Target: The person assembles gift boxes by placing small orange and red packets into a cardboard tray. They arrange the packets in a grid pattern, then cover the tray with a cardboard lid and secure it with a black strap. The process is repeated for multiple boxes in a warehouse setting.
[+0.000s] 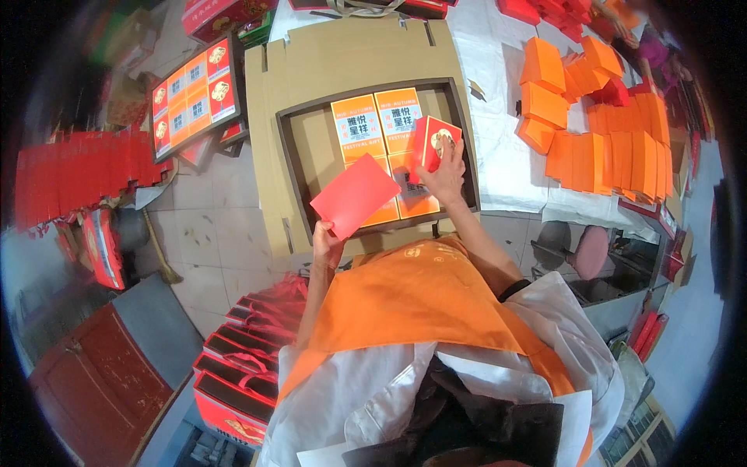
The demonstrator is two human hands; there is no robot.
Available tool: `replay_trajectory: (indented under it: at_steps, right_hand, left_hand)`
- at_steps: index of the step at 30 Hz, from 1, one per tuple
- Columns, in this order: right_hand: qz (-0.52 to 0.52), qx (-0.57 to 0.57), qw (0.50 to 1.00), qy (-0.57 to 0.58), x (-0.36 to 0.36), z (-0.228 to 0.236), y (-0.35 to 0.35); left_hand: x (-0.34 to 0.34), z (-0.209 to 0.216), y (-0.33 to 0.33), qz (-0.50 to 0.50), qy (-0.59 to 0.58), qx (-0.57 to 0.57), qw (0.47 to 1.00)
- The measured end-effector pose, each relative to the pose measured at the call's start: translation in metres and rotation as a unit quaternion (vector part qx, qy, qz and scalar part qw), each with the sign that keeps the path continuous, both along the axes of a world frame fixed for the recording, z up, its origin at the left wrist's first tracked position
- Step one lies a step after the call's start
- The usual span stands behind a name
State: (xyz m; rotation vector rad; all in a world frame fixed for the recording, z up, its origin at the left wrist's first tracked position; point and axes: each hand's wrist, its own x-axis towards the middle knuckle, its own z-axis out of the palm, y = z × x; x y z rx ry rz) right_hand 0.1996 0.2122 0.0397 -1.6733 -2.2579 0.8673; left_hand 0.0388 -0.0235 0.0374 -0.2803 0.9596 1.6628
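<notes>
On flat brown cardboard [272, 70] in front of me lies a shallow dark-rimmed tray [289, 167]. Several orange boxes with pale printed panels [356, 123] sit inside, side by side, filling the middle. My left hand [327, 244] pinches the near corner of a plain red box [356, 193], tilted above the tray's near left part. Above the tray's right side, my right hand [447, 173] grips a red box with a gold picture [436, 140], its fingers spread over the printed face. The two red boxes partly cover the orange ones beneath.
A second tray [194, 101], filled with orange and red boxes, stands left. Many orange boxes [599, 156] are stacked on the white-covered table [498, 156] at right. Red gift bags [241, 358] stand lower left; red packs [78, 179] lie far left. Another person's hand [622, 31] shows upper right.
</notes>
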Motion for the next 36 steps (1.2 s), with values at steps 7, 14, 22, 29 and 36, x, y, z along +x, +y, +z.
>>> replay_trajectory:
  at_steps: [7, 14, 22, 29, 36]
  right_hand:
    - [0.128, 0.257, 0.937, -0.197, 0.01, 0.028, 0.047]
    - [0.087, 0.172, 0.969, -0.153, -0.029, 0.005, 0.048]
    - [0.087, 0.121, 0.989, -0.001, -0.025, -0.066, 0.061]
    - [0.135, -0.116, 0.975, 0.134, -0.022, -0.038, 0.113]
    - [0.618, 0.104, 0.773, -0.101, -0.043, 0.104, -0.002]
  left_hand:
    - [0.0, 0.007, 0.005, 0.012, -0.009, 0.029, 0.999]
    - [0.001, -0.004, -0.002, 0.014, 0.002, 0.029, 0.999]
    - [-0.003, -0.004, -0.003, 0.028, -0.003, 0.019, 0.999]
    - [-0.004, 0.0, 0.004, -0.009, 0.065, 0.015, 0.998]
    - [-0.03, 0.04, 0.039, -0.192, 0.177, -0.003, 0.965]
